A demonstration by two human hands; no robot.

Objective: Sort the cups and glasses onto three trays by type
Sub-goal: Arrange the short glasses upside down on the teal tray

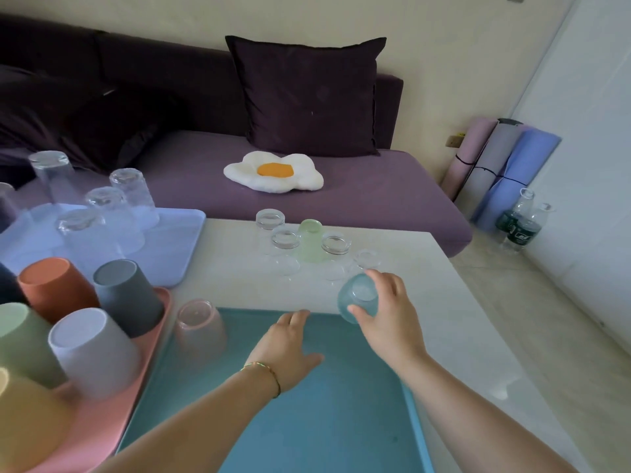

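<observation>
My right hand (pixel 389 312) grips an upside-down frosted blue glass (pixel 356 297) just above the far right corner of the teal tray (pixel 327 421). My left hand (pixel 290 349) hovers open over the teal tray's far part, holding nothing. A frosted pink glass (pixel 199 327) stands upside down in that tray's far left corner. On the table behind stand a frosted green glass (pixel 311 240) and several small clear glasses (pixel 285 245), all upside down. The lilac tray (pixel 177 240) carries tall clear glasses (pixel 133 196). The pink tray (pixel 102 425) holds opaque coloured cups (pixel 126 295).
The white table (pixel 454 319) ends at its right edge close to my right hand. A purple sofa (pixel 358 196) with a dark cushion and an egg-shaped pillow (pixel 273 172) runs behind the table. Rolled mats (pixel 502 162) and plastic bottles (pixel 519 223) stand on the floor at the right.
</observation>
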